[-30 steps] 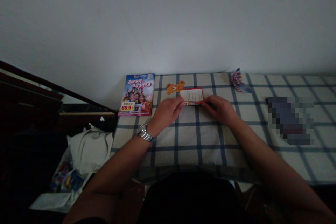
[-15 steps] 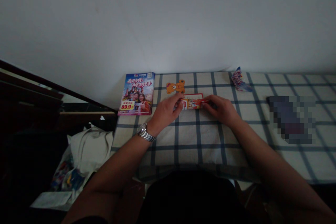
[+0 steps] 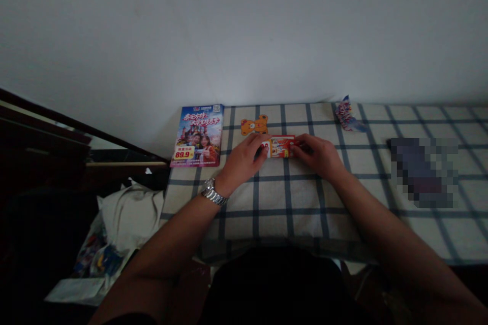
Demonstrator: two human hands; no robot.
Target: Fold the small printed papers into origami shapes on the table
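A folded leaflet (image 3: 280, 147), printed in red, orange and white, lies low over the checked tablecloth between my hands. At its left end the fingers of my left hand (image 3: 244, 160) are closed on it; a silver watch (image 3: 213, 193) circles that wrist. My right hand (image 3: 318, 155) pinches the right end between thumb and fingers. Just beyond the left fingers is a brown bear cutout (image 3: 254, 125). A stack of blue-and-pink flyers (image 3: 198, 137) lies to the left, with "89.9" printed on the top one.
Blue-and-white checked cloth (image 3: 305, 213) covers the table up to a white wall (image 3: 267, 35). A crumpled printed paper (image 3: 346, 114) stands at the back right. Farther right is a blurred dark flat object (image 3: 417, 170). White bags (image 3: 129, 213) sit below the table's left edge.
The leaflet's front panel now shows a different part of its print, and less of the white strip behind shows. My hands have hardly moved.
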